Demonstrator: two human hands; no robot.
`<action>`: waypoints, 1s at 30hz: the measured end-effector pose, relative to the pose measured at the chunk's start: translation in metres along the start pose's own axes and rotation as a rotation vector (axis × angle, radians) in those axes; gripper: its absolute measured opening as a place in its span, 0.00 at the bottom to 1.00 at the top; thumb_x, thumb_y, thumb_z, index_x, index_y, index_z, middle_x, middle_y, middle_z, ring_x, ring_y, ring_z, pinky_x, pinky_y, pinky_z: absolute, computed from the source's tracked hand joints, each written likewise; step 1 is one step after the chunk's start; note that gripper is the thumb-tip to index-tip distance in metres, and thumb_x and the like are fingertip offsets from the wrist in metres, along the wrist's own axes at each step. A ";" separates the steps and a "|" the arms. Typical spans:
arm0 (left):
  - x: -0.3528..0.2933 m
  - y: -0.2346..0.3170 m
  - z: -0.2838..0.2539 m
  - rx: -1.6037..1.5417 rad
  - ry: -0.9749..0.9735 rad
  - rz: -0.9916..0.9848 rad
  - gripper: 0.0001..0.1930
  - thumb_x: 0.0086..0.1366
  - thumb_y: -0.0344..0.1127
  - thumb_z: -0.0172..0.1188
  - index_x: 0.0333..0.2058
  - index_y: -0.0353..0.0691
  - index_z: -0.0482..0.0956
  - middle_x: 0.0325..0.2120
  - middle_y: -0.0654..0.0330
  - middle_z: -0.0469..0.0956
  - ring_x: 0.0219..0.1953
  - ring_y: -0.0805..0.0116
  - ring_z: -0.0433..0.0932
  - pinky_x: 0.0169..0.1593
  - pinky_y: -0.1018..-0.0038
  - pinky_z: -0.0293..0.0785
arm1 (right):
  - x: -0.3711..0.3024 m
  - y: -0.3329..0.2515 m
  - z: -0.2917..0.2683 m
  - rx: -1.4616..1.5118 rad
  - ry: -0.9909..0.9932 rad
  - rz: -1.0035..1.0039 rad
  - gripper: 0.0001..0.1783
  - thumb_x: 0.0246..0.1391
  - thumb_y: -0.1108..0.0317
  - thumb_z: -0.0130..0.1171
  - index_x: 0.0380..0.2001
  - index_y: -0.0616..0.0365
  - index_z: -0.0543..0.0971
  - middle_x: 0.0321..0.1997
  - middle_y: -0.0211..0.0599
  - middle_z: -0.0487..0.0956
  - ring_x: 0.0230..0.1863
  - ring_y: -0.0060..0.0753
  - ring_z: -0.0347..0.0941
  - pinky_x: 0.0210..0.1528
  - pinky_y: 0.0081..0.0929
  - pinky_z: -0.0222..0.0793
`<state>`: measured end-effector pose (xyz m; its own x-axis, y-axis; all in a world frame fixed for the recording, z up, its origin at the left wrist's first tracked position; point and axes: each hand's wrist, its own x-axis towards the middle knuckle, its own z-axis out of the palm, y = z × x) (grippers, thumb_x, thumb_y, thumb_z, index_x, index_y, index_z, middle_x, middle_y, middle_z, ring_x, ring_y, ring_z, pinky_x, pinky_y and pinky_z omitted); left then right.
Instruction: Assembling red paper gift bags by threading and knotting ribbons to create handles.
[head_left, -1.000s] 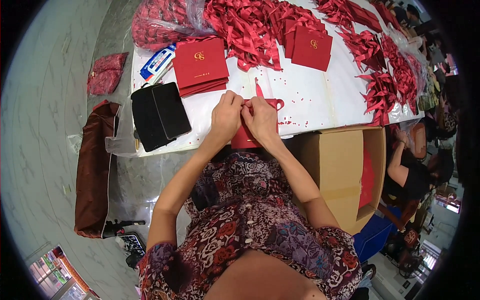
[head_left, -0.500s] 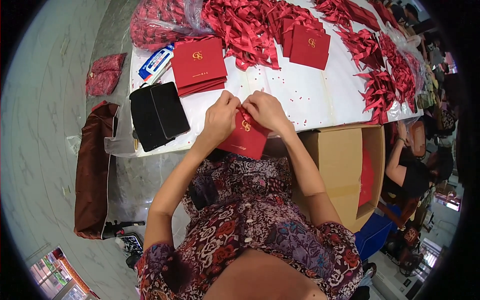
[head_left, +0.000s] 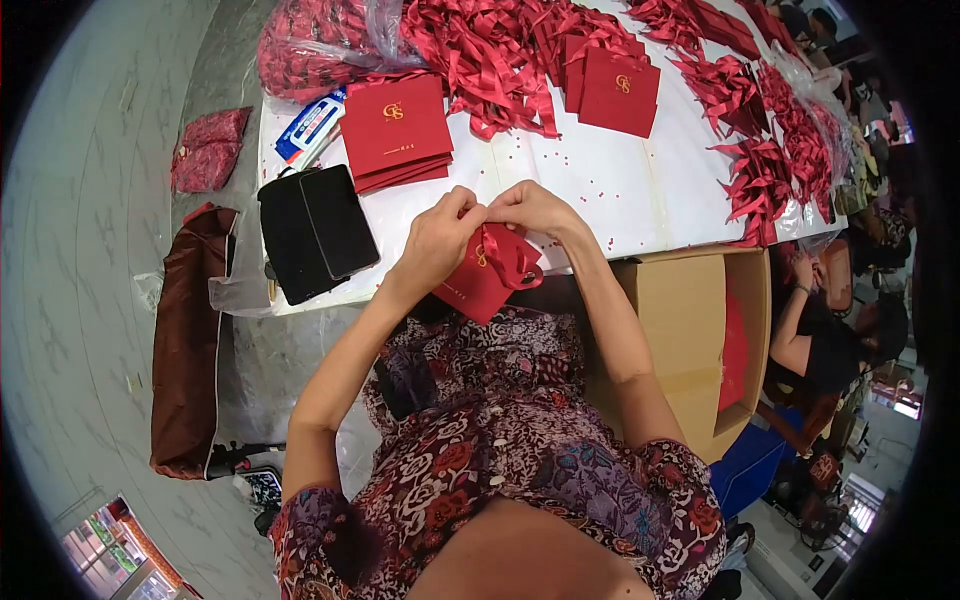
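Note:
A small flat red paper bag (head_left: 478, 287) with gold print is tilted at the table's near edge, in front of my body. My left hand (head_left: 436, 240) is closed at its top left edge, thumb and forefinger pinched. A red ribbon (head_left: 505, 252) loops down over the bag's face. My right hand (head_left: 540, 212) pinches at the top of the bag beside the left fingertips, apparently on the ribbon. The fingertips of both hands meet there and hide the exact grip.
Beyond my left hand lie a stack of red bags (head_left: 398, 130), a black case (head_left: 318, 232) and a blue-white packet (head_left: 310, 128). Red ribbons (head_left: 480, 70) heap at the back; more bags (head_left: 618, 95) lie right. A cardboard box (head_left: 680, 340) stands right of my lap. Another person's arm (head_left: 793, 320) shows far right.
The ribbon now hangs in a loop over the bag's front. My right hand has turned and drawn its fingers in against the left fingertips; the bag has tilted more.

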<state>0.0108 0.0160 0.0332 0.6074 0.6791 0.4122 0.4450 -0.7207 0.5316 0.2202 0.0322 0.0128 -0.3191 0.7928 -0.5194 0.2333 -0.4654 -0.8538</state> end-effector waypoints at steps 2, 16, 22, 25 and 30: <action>-0.001 0.000 -0.001 -0.008 0.014 -0.004 0.05 0.60 0.25 0.59 0.36 0.37 0.76 0.36 0.54 0.73 0.34 0.54 0.80 0.34 0.63 0.77 | 0.002 -0.001 0.007 0.056 0.028 0.001 0.10 0.52 0.67 0.68 0.26 0.64 0.86 0.20 0.26 0.79 0.21 0.15 0.70 0.23 0.17 0.63; -0.012 -0.014 0.005 -0.076 0.045 -0.272 0.06 0.60 0.24 0.59 0.37 0.37 0.76 0.37 0.53 0.72 0.37 0.51 0.78 0.40 0.62 0.75 | 0.023 -0.001 0.003 -0.211 0.560 -0.285 0.16 0.49 0.57 0.65 0.30 0.60 0.86 0.22 0.39 0.82 0.24 0.31 0.77 0.30 0.30 0.71; -0.007 -0.027 0.017 0.052 0.175 -0.253 0.07 0.60 0.30 0.62 0.37 0.36 0.78 0.33 0.53 0.76 0.37 0.50 0.75 0.42 0.61 0.70 | -0.005 0.001 -0.007 -0.543 0.758 -0.142 0.19 0.49 0.53 0.66 0.22 0.60 0.82 0.22 0.41 0.81 0.28 0.43 0.79 0.34 0.37 0.72; 0.010 -0.025 0.031 0.146 0.151 -0.307 0.10 0.59 0.36 0.65 0.36 0.39 0.79 0.30 0.55 0.78 0.36 0.53 0.76 0.41 0.60 0.67 | 0.001 0.004 0.001 -0.597 0.722 -0.154 0.19 0.45 0.52 0.70 0.22 0.59 0.83 0.23 0.40 0.81 0.28 0.42 0.79 0.34 0.37 0.73; 0.020 -0.032 0.052 0.215 0.053 -0.423 0.09 0.55 0.38 0.68 0.32 0.41 0.80 0.26 0.58 0.79 0.35 0.56 0.77 0.42 0.60 0.65 | 0.007 0.011 0.006 -0.597 0.717 -0.242 0.16 0.46 0.56 0.71 0.23 0.60 0.82 0.23 0.38 0.82 0.28 0.40 0.79 0.33 0.36 0.73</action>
<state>0.0431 0.0454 -0.0145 0.3116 0.9211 0.2333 0.7752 -0.3884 0.4982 0.2149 0.0298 -0.0006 0.1716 0.9850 -0.0170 0.7269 -0.1382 -0.6727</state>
